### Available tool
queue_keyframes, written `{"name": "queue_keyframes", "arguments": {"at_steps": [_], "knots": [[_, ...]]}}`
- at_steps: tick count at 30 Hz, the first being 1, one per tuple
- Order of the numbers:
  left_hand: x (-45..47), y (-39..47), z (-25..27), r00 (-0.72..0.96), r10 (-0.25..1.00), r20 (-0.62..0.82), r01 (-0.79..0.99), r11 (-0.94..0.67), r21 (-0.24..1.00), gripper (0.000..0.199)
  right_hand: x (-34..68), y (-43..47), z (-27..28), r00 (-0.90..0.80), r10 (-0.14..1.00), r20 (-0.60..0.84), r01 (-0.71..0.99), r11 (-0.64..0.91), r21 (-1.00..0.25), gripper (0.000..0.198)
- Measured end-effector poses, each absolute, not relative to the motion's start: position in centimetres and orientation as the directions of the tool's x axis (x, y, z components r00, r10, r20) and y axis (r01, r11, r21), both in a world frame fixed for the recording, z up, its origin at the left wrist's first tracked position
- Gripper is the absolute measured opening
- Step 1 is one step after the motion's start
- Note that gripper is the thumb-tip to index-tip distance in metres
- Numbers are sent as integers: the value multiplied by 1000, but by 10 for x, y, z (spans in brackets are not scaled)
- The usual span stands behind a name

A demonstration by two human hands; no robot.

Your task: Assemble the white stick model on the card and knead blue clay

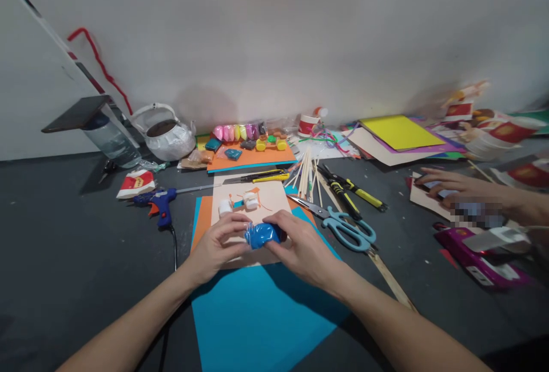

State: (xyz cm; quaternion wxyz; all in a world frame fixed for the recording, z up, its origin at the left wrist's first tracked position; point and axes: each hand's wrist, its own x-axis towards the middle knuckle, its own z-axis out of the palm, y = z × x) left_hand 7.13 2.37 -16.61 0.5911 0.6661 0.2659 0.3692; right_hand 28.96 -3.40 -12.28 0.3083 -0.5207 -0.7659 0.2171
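A small clear-wrapped packet of blue modelling clay (261, 236) is held level above the sheets on the table. My left hand (221, 242) pinches the loose plastic at its left end. My right hand (295, 240) grips the other end, thumb below and fingers on top. Just beyond the packet, two white lumps (250, 200) rest on a pale sheet (223, 186), beside thin orange scraps. Below my hands spreads a blue sheet of paper (257, 315).
Left lie a blue glue gun (162, 203) and its cord. Light-blue-handled scissors (349, 229), pliers (343, 195), sticks (306, 175) and a yellow cutter (270, 176) surround the sheets. Coloured clay packs (240, 132) sit behind. Another person's hand (463, 186) is at right.
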Motion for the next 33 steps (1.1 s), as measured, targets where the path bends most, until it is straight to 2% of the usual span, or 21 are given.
{"name": "queue_keyframes", "arguments": {"at_steps": [4,9,14,17,22,27,33], "knots": [[71,23,-169,599,779,187,-61,-188,980,27,286,-35,-121,-254,943,217,684,334,-649,20],[72,22,-167,595,782,187,-43,-201,979,23,279,-39,-121,-265,948,176,733,317,-603,5],[74,18,-162,581,799,154,-11,-182,983,23,278,-40,-122,-307,942,134,746,326,-581,4],[75,16,-158,565,813,139,12,-176,984,21,280,-39,-122,-351,930,107,723,342,-601,18],[73,19,-152,558,824,99,47,-151,987,18,288,-34,-119,-412,908,73,661,353,-662,26],[70,27,-151,579,815,31,45,-70,997,20,296,-27,-117,-446,894,46,578,327,-748,23],[68,32,-149,613,789,-33,39,11,999,24,292,-28,-117,-401,916,9,538,244,-807,23]]}}
